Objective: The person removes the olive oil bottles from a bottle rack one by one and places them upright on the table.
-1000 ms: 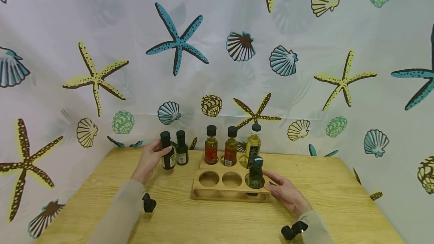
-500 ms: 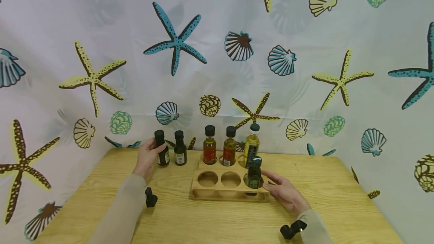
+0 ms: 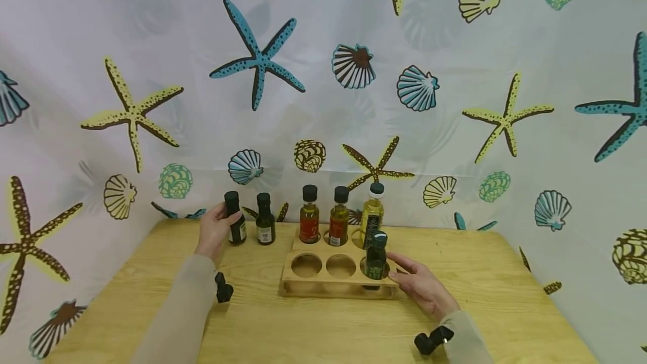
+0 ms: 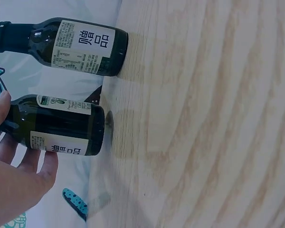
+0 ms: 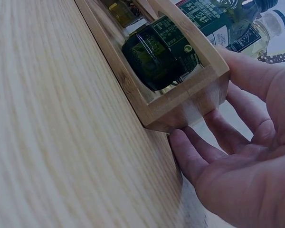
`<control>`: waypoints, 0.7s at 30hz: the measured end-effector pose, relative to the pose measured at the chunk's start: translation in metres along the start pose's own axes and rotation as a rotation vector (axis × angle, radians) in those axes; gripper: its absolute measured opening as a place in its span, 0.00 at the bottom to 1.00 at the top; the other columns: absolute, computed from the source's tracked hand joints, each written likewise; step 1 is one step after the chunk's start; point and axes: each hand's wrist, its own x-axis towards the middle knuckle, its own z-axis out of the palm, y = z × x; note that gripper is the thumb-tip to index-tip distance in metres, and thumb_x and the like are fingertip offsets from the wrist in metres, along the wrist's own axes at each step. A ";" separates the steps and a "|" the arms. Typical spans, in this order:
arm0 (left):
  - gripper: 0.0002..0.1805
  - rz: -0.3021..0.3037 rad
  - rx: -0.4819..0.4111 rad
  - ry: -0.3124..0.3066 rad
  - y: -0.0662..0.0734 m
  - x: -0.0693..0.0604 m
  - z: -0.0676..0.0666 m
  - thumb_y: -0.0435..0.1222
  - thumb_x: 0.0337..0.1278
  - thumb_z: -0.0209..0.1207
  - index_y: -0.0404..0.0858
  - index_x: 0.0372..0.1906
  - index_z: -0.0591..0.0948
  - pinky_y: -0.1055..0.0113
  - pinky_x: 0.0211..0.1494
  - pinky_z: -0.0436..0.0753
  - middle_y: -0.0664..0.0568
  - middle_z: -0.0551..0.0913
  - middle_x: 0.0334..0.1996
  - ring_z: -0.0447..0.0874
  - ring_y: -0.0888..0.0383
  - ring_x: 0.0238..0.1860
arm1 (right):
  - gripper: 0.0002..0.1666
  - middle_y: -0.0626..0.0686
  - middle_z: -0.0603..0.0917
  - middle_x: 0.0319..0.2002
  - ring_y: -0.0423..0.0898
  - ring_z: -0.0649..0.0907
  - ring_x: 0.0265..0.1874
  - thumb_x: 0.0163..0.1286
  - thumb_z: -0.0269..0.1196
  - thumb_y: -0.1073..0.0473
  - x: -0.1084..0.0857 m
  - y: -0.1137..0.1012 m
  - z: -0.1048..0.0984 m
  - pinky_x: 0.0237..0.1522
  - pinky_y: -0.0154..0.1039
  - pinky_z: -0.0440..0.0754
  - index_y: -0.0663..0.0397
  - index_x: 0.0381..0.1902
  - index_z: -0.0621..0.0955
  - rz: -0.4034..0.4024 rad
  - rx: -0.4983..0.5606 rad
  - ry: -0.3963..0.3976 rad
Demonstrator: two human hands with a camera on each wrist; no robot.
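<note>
Bottles (image 3: 309,224) stand in four of the six openings of your wooden rack (image 3: 323,281), back row and front right, so it looks two-thirds filled. Left of it, your left hand (image 3: 212,230) pinches a dark bottle (image 3: 236,230) near its neck, beside a matching bottle (image 3: 265,227), both seemingly left over; whether the pinched one touches the table (image 3: 283,330) is unclear. Your right hand (image 3: 423,288), fingers loosely spread, touches the rack's right end. Pale grain covers the tabletop; shell-printed cloth (image 3: 313,4) hangs behind.

Held bottle (image 4: 61,124), neck partly hidden
</note>
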 end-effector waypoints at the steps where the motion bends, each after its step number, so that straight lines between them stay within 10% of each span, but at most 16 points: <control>1: 0.33 0.000 0.003 -0.003 0.000 0.001 0.000 0.35 0.68 0.58 0.39 0.75 0.63 0.46 0.75 0.60 0.42 0.66 0.72 0.61 0.44 0.73 | 0.38 0.61 0.45 0.78 0.62 0.54 0.75 0.71 0.61 0.62 0.000 -0.001 0.000 0.74 0.61 0.50 0.53 0.75 0.62 -0.003 0.000 -0.001; 21: 0.30 -0.069 0.170 -0.018 0.007 0.006 -0.005 0.35 0.69 0.56 0.32 0.72 0.64 0.40 0.71 0.64 0.32 0.67 0.67 0.66 0.35 0.68 | 0.38 0.62 0.43 0.79 0.62 0.53 0.76 0.72 0.60 0.63 0.001 -0.004 0.002 0.74 0.60 0.51 0.55 0.76 0.60 -0.015 0.004 -0.016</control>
